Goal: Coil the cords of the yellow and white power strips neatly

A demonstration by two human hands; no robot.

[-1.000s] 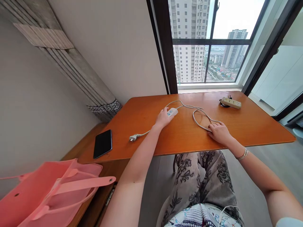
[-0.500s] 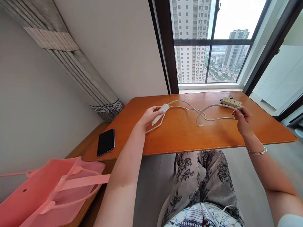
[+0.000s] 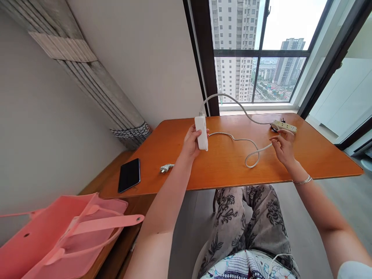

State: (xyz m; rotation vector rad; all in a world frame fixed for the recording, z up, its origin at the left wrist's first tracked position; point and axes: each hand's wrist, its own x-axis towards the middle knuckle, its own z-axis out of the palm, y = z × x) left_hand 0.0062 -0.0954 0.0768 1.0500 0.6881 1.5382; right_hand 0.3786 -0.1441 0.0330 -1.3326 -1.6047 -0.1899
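Note:
My left hand (image 3: 192,141) grips a white power strip (image 3: 202,133), a slim block held upright above the wooden table (image 3: 226,170). Out of its top comes a white cord (image 3: 232,97), which arcs over to my right hand (image 3: 283,147). The fingers of my right hand are closed on this cord. From there it makes a loose loop on the table and runs back behind my left hand. A white plug (image 3: 166,168) with metal prongs lies beside my left forearm, its cord partly hidden by the arm. No sockets show on the strip's visible face.
A cream power strip (image 3: 285,126) with sockets lies at the table's back right, just past my right hand. On the left rests a black phone or small tablet (image 3: 129,175). A pink bag (image 3: 66,236) stands at the lower left, and a window (image 3: 258,77) is behind.
My left hand has lifted the white power strip and turned it upright, moving right. My right hand has moved left with the cord. The plug has come into view by my left forearm.

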